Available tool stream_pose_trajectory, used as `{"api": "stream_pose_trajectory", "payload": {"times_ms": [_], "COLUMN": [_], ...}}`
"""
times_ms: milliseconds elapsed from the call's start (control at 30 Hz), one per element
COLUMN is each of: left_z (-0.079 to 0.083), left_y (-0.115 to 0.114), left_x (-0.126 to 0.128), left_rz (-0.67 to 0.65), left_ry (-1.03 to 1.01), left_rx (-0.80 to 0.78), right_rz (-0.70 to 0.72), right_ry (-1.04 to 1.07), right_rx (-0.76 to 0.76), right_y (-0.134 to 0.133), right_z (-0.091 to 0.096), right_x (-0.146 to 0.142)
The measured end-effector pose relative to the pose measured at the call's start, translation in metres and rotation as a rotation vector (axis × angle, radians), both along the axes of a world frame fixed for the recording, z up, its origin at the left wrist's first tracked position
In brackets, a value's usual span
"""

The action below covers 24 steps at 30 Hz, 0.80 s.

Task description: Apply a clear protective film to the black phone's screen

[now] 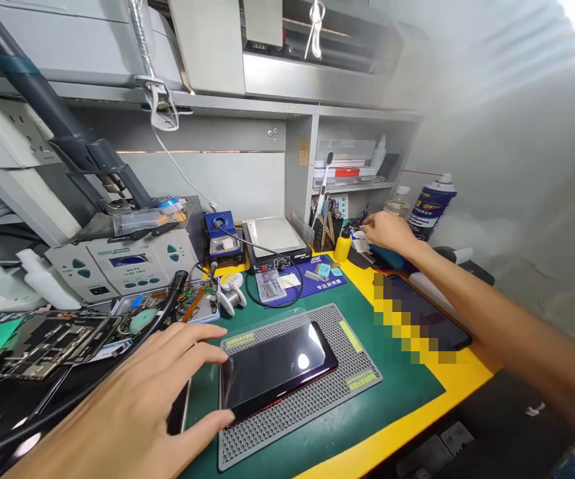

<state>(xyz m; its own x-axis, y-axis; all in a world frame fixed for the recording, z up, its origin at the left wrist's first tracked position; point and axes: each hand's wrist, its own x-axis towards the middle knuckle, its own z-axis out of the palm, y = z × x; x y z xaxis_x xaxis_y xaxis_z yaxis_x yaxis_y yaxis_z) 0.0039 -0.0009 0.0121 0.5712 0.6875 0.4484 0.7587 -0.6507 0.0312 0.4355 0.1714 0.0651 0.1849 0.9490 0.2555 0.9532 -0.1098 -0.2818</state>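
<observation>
A black smartphone with a glossy screen and a reddish edge lies face up on a grey honeycomb-textured mat. My left hand is at the phone's left end, its thumb at the near corner and its index finger at the far corner, while its other fingers stretch out above the mat's edge. At the back right, my right hand reaches in among small items beside a black tool holder. Its fingertips are pinched together near a small white piece; what they hold is too small to make out.
A yellow bottle and a dark blue spray can stand near my right hand. A second phone lies at the right, partly blurred out. Further back sit a solder spool, a heating plate and a grey rework station.
</observation>
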Motion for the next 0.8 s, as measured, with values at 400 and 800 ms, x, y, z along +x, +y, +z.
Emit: {"api": "stream_pose_trajectory", "payload": {"times_ms": [400,800], "left_z": [0.005,0.006], "left_y": [-0.002,-0.003], "left_x": [0.036,0.040], "left_rz": [-0.001,0.030], "left_ry": [0.032,-0.019], "left_rx": [-0.380,-0.421], "right_rz": [0.835,0.981], "right_ry": [0.360,0.262], "right_rx": [-0.279,-0.394], "right_y": [-0.121,-0.126], "right_z": [0.008,-0.029], "right_x": [-0.070,-0.082]}}
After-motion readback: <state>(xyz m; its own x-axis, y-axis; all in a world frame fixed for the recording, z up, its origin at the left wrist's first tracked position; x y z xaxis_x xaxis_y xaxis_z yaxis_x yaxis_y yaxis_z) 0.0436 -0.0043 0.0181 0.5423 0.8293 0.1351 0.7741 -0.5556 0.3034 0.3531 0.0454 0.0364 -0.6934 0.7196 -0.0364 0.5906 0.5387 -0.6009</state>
